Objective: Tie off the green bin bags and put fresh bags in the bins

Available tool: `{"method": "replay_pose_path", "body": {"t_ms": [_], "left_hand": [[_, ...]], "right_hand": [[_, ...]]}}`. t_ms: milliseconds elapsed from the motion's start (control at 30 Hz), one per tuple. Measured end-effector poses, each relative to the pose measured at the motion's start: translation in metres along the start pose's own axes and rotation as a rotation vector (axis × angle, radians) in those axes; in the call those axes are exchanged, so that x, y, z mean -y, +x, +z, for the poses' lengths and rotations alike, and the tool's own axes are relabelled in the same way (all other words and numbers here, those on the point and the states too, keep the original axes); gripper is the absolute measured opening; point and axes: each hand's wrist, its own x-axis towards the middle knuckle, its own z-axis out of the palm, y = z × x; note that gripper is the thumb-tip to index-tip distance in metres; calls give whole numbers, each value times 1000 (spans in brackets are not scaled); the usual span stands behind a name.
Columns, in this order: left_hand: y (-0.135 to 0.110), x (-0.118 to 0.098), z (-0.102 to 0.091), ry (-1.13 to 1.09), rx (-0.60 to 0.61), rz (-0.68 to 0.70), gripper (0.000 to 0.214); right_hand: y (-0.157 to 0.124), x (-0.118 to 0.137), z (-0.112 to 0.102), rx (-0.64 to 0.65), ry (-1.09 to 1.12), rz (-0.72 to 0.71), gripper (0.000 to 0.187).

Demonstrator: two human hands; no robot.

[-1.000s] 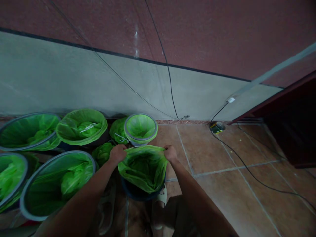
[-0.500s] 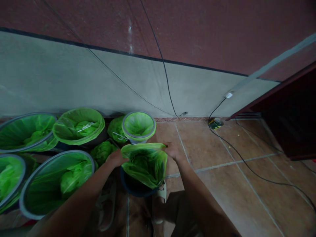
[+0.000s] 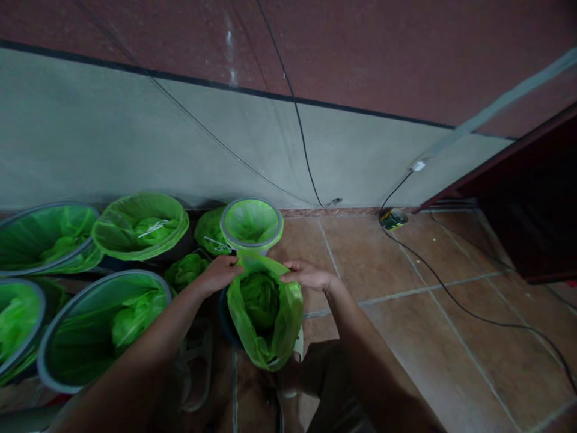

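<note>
Presently, left hand (image 3: 222,272) pinches far-left part of green bag's (image 3: 288,313) mouth between thumb and fingers; right hand (image 3: 309,273) has fingers narrowed on far-right part. Mouth gapes upward, crumpled green fabric (image 3: 259,300) inside. Bag sits over dark blue bucket (image 3: 226,322) on tiled floor (image 3: 374,264), short of far edge; cannot tell how deep it reaches into bucket. Small lined bin (image 3: 252,243) just beyond, near floor's far edge. Larger lined bins (image 3: 41,361) toward left edge. Tin (image 3: 393,220) at far edge, rightward, beside black cable (image 3: 460,316).
</note>
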Motion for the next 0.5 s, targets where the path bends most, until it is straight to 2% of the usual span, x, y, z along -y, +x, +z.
{"method": "replay_pose_path", "body": {"t_ms": [100,200,267,367,433,500], "left_hand": [[-1,-5,-7,-65,-169,36,30],[4,0,-9,32,-273,78,33],[8,10,-2,153,-234,24,39],[8,28,17,346,-78,-125,56],[6,37,29,425,29,-160,60],[3,40,37,470,70,-163,57]], "right_hand": [[-8,10,1,80,46,-50,36],[-10,10,-1,114,-45,29,35],[-8,1,-3,103,-184,162,31],[-1,-16,-5,15,-437,400,24],[3,-24,-6,-56,-533,473,23],[5,-28,-7,-115,-568,461,27]]}}
